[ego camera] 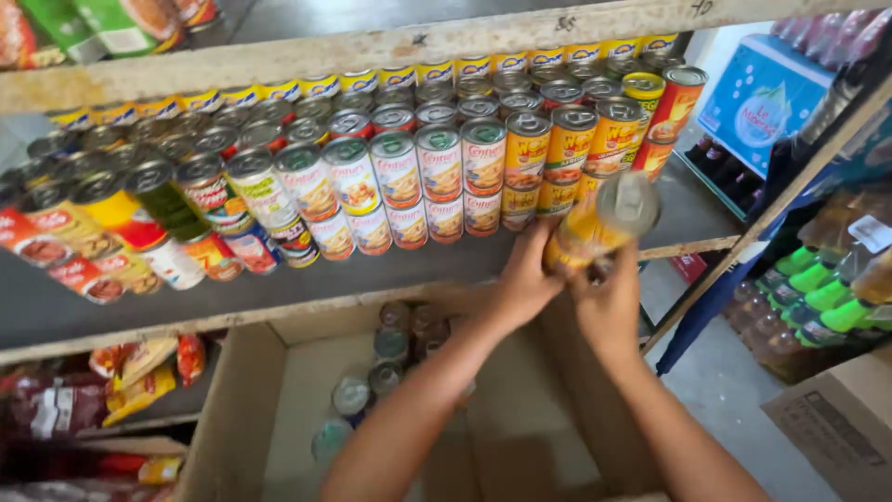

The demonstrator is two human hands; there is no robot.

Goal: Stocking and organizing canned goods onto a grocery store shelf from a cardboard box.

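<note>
i see both hands gripping a yellow can, tilted, just off the shelf edge beside the stacked cans. my left hand wraps its fingers round the can's lower side; my right hand clasps it from beneath, fingers pressed together. an open box below holds more cans.

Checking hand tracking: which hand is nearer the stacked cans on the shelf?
Left. The left hand grips the yellow can on the side facing the stacked cans; the right hand holds it from below, farther out.
</note>
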